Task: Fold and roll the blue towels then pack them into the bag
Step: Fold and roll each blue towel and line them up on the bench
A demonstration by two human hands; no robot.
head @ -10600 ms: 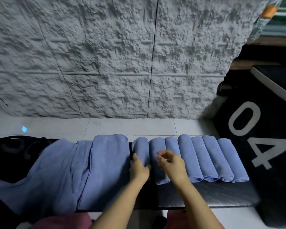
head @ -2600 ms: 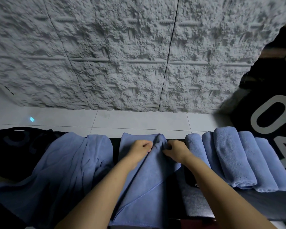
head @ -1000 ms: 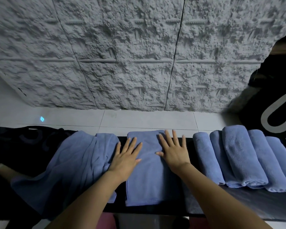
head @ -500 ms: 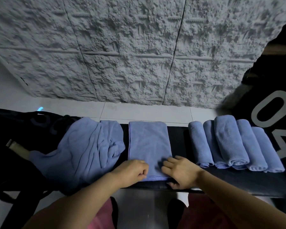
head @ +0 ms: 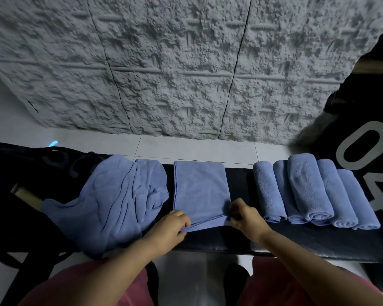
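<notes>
While five rolled blue terry towels [head: 307,191] lie at right on the black padded desk [head: 296,241], the left hand [head: 171,226] and right hand [head: 244,217] pinch, fingers [head: 184,219] curled, the near edge of a flat folded blue towel [head: 200,191] at centre. At left, a crumpled blue towel heap [head: 115,199] and the black fabric bag [head: 20,171] wait.

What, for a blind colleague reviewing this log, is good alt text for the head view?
The left hand and right hand pinch the near edge of a folded blue towel on a black bench. Rolled towels line its right; unfolded towels and a black bag lie left.
</notes>
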